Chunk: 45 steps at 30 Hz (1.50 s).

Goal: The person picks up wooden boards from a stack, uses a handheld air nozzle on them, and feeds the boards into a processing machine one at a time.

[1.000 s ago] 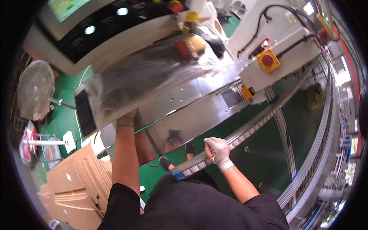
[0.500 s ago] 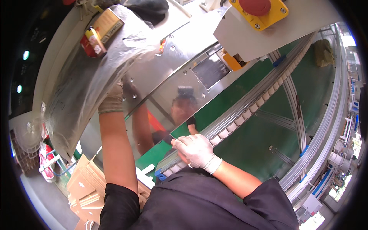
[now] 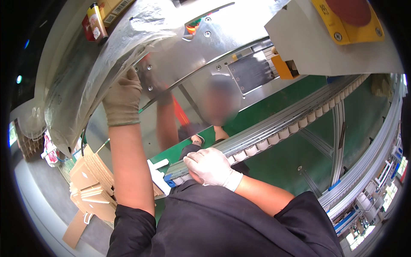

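My left hand [image 3: 123, 99], in a grey-beige knit glove, reaches up to the edge of a clear plastic sheet [image 3: 81, 85] beside a shiny metal machine panel [image 3: 171, 60]. The fingers look partly bent, but the sheet hides their tips, so their grip cannot be made out. My right hand [image 3: 212, 166], in a whitish glove, is curled closed in front of my dark shirt, above the near end of a roller rail [image 3: 252, 143]. Whatever might be inside its fingers is hidden.
A lighter [image 3: 97, 23] and a yellow-brown box [image 3: 114, 9] lie on the plastic. Flattened cardboard [image 3: 92, 182] is stacked at lower left. A red button on a yellow housing [image 3: 346, 36] juts out at upper right, above a curved rail [image 3: 355, 184] and green floor [image 3: 274, 171].
The whole view has shifted, with the machine looking larger and further right. More of my left hand shows beside the plastic edge. My right hand stays closed in nearly the same place.
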### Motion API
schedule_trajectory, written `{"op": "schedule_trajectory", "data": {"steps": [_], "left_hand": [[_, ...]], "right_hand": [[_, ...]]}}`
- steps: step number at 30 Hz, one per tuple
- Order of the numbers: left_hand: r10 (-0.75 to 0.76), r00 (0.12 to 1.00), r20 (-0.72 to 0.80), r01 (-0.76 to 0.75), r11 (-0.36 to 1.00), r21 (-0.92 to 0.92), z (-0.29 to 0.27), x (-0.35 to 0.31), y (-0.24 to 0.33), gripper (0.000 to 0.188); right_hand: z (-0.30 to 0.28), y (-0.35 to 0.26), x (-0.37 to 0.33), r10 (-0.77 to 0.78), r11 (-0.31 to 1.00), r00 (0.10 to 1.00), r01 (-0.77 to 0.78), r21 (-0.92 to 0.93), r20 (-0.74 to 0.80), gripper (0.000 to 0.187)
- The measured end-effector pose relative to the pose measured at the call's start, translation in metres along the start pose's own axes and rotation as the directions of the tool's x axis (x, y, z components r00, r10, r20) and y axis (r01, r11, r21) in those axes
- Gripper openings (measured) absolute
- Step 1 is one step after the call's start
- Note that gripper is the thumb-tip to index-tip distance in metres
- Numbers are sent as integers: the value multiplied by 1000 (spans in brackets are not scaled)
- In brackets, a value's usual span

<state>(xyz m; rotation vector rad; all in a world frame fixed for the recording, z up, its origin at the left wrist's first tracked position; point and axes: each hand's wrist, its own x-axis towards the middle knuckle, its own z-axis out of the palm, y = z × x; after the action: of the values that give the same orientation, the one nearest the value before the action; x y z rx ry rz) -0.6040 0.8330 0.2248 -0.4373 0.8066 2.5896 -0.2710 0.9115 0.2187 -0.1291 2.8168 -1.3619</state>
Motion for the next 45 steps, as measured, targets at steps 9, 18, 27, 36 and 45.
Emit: {"op": "schedule_trajectory", "data": {"steps": [9, 18, 27, 36, 45], "left_hand": [[-14, 981, 191, -13, 990, 141, 24, -37, -40, 41], [-8, 997, 76, -2, 991, 130, 51, -58, -50, 44], [82, 968, 237, -250, 250, 935, 17, -52, -32, 34], [64, 803, 593, -440, -607, 662, -28, -54, 9, 21], [-55, 735, 676, -393, -846, 359, -116, -78, 31, 38]], "right_hand": [[1, 2, 4, -21, 998, 997, 17, 56, 73, 32], [2, 3, 9, -19, 995, 998, 13, 96, 63, 29], [3, 8, 12, -13, 995, 995, 3, 101, 94, 30], [7, 6, 11, 16, 990, 992, -34, 137, 126, 32], [-2, 5, 23, -30, 996, 977, 11, 91, 209, 39]]}}
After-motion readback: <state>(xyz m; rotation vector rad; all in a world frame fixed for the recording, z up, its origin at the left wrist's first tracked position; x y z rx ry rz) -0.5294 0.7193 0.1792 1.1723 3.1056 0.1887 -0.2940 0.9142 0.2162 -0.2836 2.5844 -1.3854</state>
